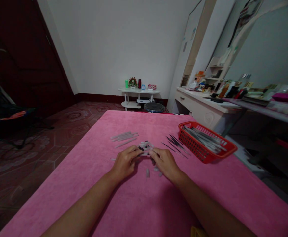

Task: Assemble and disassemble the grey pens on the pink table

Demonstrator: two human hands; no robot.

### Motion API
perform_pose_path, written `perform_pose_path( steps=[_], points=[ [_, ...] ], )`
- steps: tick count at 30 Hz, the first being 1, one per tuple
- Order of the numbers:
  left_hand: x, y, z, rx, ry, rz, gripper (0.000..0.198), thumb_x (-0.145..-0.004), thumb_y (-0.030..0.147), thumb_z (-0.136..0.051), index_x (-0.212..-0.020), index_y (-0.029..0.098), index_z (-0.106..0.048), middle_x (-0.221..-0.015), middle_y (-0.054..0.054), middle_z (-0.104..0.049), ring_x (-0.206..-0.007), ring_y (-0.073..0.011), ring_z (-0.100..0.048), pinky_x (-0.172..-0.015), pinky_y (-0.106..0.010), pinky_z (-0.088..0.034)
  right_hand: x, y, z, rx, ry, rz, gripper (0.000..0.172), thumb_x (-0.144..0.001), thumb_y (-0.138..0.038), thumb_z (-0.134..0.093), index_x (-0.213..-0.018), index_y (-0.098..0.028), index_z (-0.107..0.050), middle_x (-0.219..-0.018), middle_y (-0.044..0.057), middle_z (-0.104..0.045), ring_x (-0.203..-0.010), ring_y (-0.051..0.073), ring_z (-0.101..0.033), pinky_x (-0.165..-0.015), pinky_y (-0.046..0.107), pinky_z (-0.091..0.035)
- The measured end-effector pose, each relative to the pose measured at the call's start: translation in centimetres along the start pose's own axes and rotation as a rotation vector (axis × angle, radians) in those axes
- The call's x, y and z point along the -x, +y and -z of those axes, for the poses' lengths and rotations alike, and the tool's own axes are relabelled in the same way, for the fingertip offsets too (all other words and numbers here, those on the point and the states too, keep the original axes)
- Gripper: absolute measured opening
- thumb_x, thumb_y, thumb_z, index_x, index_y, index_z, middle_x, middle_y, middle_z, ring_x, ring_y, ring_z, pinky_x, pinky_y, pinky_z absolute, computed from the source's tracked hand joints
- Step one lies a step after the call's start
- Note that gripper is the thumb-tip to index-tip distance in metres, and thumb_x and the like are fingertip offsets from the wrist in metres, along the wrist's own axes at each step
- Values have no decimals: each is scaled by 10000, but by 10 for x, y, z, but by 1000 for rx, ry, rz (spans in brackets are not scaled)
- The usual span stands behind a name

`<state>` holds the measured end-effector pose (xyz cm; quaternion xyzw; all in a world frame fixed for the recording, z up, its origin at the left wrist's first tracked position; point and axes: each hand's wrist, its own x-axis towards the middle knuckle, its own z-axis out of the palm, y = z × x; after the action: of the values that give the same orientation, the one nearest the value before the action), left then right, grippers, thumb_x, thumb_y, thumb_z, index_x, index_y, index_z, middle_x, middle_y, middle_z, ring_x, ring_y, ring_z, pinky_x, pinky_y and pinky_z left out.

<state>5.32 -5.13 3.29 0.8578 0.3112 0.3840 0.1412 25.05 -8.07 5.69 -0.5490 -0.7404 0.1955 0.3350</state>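
Note:
Both my hands rest on a pink cloth-covered table (134,204). My left hand (124,162) and my right hand (165,162) are curled, fingertips meeting on a small pale pen part (145,153) held between them. Just beyond lies a little heap of pen caps and tips (145,144). Small pale caps (148,172) lie loose below my right hand. Pale pen barrels (124,135) lie to the far left of the hands. Thin dark refills (174,142) are spread to the right.
A red plastic basket (203,152) with several pens stands at the table's right edge. A dressing table (208,105) with bottles is at the right; a small white shelf (139,93) stands by the far wall. A dark chair (5,115) is on the left.

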Motion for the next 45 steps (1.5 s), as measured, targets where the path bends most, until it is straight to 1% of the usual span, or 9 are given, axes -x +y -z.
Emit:
perform_pose_path(
  steps=[3, 8, 12, 16, 21, 25, 29, 38, 45],
  points=[
    [0, 0, -1, 9, 3, 1, 338, -832, 85, -498, -1105, 215, -649, -936, -67, -630, -849, -167, -581, -747, -275, -484, 0, -1, 0, 1, 30, 23, 141, -847, -299, -536, -840, -188, -624, -681, -6, -616, -593, 122, -529, -549, 210, -344],
    [1, 0, -1, 14, -16, -7, 341, -847, 102, -491, -1121, 234, -646, -955, -66, -634, -878, -172, -581, -763, -279, -477, 0, 2, -2, 42, 3, 4, 310, -902, -351, -449, -703, -182, -616, -610, 4, -584, -551, 120, -498, -517, 214, -308],
    [1, -2, -1, 19, -4, 7, 324, -846, 106, -497, -1108, 220, -649, -953, -69, -635, -864, -172, -581, -750, -276, -476, 0, 2, -1, 27, 5, 22, 139, -839, -300, -546, -836, -195, -636, -675, -5, -611, -582, 122, -512, -527, 209, -311],
    [1, -1, -1, 29, -21, -8, 318, -858, 120, -493, -1112, 231, -649, -963, -69, -636, -887, -174, -582, -754, -273, -471, 0, 2, 0, 28, -49, 18, 319, -914, -339, -424, -739, -189, -645, -614, 3, -596, -556, 124, -506, -532, 216, -309],
    [0, 1, 0, 21, -21, 9, 298, -867, 142, -494, -1109, 222, -650, -955, -73, -635, -870, -173, -583, -745, -272, -474, 0, 2, 1, 28, -7, 33, 124, -836, -274, -545, -870, -197, -636, -720, -2, -636, -615, 127, -531, -560, 213, -322],
    [0, 0, 0, 28, -27, -14, 309, -865, 138, -499, -1116, 237, -649, -978, -72, -637, -895, -174, -586, -761, -272, -473, 0, 1, 2, 52, -40, 40, 244, -892, -308, -462, -784, -194, -648, -657, 0, -613, -590, 127, -516, -553, 218, -314],
    [1, -2, 0, 29, -14, 2, 308, -854, 120, -501, -1104, 221, -648, -961, -72, -638, -874, -173, -585, -751, -274, -475, 0, 2, 1, 57, -21, 25, 136, -824, -283, -561, -890, -204, -649, -714, -4, -633, -611, 128, -521, -548, 211, -311],
    [1, -3, 0, 24, -24, 5, 315, -854, 113, -497, -1108, 224, -647, -947, -71, -636, -864, -174, -587, -744, -279, -482, 1, 0, 0, 50, -16, 36, 150, -855, -279, -504, -860, -197, -629, -741, 6, -638, -634, 132, -533, -564, 211, -333],
    [1, -1, 0, 25, -33, -45, 301, -873, 150, -498, -1122, 241, -642, -991, -76, -642, -902, -174, -598, -766, -279, -490, 1, 2, -2, 27, -61, -4, 344, -918, -336, -404, -701, -179, -620, -576, -2, -573, -547, 122, -508, -531, 212, -322]
  ],
)
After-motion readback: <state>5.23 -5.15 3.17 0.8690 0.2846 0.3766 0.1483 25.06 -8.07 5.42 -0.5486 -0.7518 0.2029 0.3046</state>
